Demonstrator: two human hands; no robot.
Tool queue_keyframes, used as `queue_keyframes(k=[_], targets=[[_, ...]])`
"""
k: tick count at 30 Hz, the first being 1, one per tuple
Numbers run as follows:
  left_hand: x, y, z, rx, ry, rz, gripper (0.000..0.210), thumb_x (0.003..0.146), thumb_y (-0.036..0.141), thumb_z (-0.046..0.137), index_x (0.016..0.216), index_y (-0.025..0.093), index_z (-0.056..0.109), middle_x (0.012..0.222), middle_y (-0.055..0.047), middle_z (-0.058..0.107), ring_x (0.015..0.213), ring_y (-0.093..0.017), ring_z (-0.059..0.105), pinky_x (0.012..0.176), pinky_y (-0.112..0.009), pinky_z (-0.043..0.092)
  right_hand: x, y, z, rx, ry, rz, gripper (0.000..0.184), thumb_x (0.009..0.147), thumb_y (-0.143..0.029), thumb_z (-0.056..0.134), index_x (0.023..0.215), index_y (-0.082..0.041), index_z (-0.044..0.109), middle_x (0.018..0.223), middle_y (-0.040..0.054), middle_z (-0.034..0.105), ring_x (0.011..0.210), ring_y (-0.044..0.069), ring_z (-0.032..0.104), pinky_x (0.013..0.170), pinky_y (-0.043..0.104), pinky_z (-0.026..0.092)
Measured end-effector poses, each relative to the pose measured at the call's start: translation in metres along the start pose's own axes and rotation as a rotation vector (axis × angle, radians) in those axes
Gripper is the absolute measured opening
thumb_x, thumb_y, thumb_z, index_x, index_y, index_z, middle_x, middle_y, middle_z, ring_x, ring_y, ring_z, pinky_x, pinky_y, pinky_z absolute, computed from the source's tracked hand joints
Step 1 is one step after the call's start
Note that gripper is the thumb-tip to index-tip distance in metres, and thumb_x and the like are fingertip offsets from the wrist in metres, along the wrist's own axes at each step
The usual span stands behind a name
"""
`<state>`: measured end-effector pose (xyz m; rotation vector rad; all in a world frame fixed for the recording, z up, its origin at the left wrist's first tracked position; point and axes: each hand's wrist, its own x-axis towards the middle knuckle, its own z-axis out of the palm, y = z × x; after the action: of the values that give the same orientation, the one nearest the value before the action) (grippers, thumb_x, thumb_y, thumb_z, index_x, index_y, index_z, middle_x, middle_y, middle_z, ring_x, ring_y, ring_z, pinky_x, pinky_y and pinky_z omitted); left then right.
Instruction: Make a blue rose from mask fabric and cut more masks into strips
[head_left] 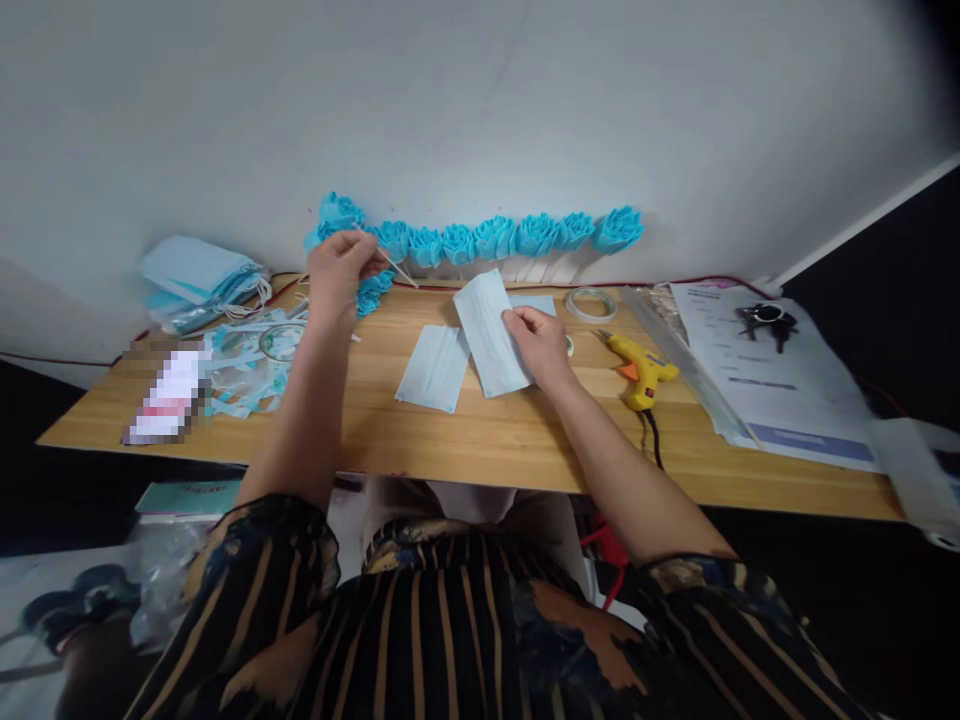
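My left hand (341, 272) is raised over the back of the table, its fingers pinched on a thin white strip (405, 273) that slants down to the right. Between the thumb and fingers of my right hand (541, 343) is a light blue face mask (489, 335) without visible ear loops, tilted above the tabletop. A second flat mask (433, 368) lies just left of it. Another blue sheet (541, 306) shows partly behind my right hand. Blue folded flowers (495, 238) on pale stems stand in a row along the wall, one cluster partly behind my left hand.
Stacked masks (199, 272) with loops sit at the back left, above a pile of cut strips (244, 365). Right of my hand are a tape roll (591, 304) and a yellow glue gun (639, 372) with a cord. Papers (765, 370) with keys (769, 322) lie farther right.
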<state>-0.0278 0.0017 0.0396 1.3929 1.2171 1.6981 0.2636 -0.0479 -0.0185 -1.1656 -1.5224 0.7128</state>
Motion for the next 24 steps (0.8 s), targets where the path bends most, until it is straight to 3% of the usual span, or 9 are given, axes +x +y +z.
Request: queue_keyframes(k=[2,5,8,11,16,24], targets=[[0.009,0.001,0.005,0.212,-0.063,0.041,0.021,0.079,0.04,0.074,0.08,0.02,0.069,0.072,-0.002,0.07,0.07,-0.017,0.064,0.076,-0.034,0.051,0.003,0.004,-0.001,0.055,0.05,0.024,0.033,0.083,-0.049,0.059,0.069,-0.019,0.06,0.063,-0.0038,0.041,0.063,0.012,0.036,0.062,0.028,0.03],[0.015,-0.007,0.02,0.631,-0.217,0.101,0.011,0.081,0.025,0.069,0.079,0.016,0.074,0.078,-0.005,0.073,0.081,-0.022,0.066,0.082,-0.034,0.047,0.006,0.008,-0.002,0.114,0.113,0.065,0.035,0.082,-0.052,0.06,0.072,-0.019,0.062,0.065,-0.0037,0.042,0.063,0.012,0.037,0.062,0.028,0.03],[0.012,-0.022,0.036,1.024,-0.385,0.1,0.021,0.087,0.021,0.059,0.093,0.017,0.079,0.101,-0.011,0.077,0.102,-0.029,0.067,0.09,-0.036,0.045,0.008,0.009,-0.002,0.151,0.159,0.11,0.038,0.08,-0.056,0.06,0.073,-0.019,0.062,0.066,-0.0036,0.045,0.066,0.013,0.039,0.063,0.027,0.033],[0.007,-0.041,0.048,1.261,-0.506,0.076,0.031,0.091,0.025,0.054,0.109,0.017,0.079,0.116,-0.015,0.074,0.112,-0.032,0.065,0.091,-0.038,0.046,0.009,0.009,-0.002,0.185,0.181,0.143,0.04,0.077,-0.058,0.062,0.074,-0.019,0.064,0.066,-0.0038,0.048,0.067,0.013,0.041,0.065,0.027,0.035],[0.009,-0.061,0.052,1.313,-0.553,0.064,0.037,0.094,0.027,0.051,0.118,0.016,0.076,0.12,-0.017,0.073,0.115,-0.034,0.065,0.091,-0.038,0.047,0.009,0.012,-0.001,0.218,0.188,0.158,0.036,0.077,-0.054,0.062,0.069,-0.019,0.062,0.065,-0.0041,0.046,0.066,0.012,0.04,0.063,0.026,0.034],[0.009,-0.053,0.036,1.253,-0.61,0.021,0.036,0.087,0.031,0.062,0.118,0.02,0.077,0.118,-0.012,0.075,0.108,-0.029,0.066,0.088,-0.033,0.047,0.009,0.01,-0.001,0.223,0.18,0.167,0.035,0.077,-0.054,0.061,0.071,-0.019,0.062,0.065,-0.0038,0.047,0.066,0.013,0.041,0.063,0.026,0.036]])
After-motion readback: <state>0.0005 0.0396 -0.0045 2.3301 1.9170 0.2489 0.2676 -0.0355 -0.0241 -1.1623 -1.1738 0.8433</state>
